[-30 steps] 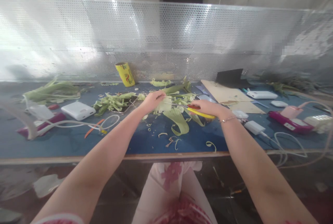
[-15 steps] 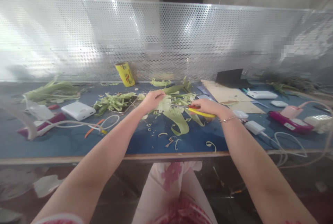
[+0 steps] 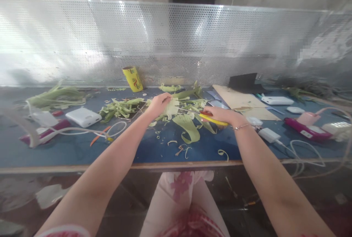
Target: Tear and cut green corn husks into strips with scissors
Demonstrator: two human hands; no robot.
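My left hand (image 3: 160,104) pinches a pale green piece of corn husk (image 3: 172,108) near the middle of the table. In my right hand (image 3: 216,113) is a pair of scissors (image 3: 213,119) with yellow and red handles; the blades point left and their tips reach the husk's right edge. Below the blades a wide curled husk strip (image 3: 189,130) lies on the blue tabletop. Behind my hands rests a longer green husk (image 3: 187,93). Left of my left hand sits a heap of cut husk strips (image 3: 122,107).
A yellow can (image 3: 133,79) leans by the perforated metal screen (image 3: 110,39). White boxes (image 3: 83,117), cables and purple power strips (image 3: 306,128) lie at both sides. Cardboard (image 3: 238,97) is at the back right. Small husk scraps (image 3: 183,150) dot the front.
Both hands stay almost in place, still holding the husk and the scissors. The husk piece at my left fingers has shifted slightly.
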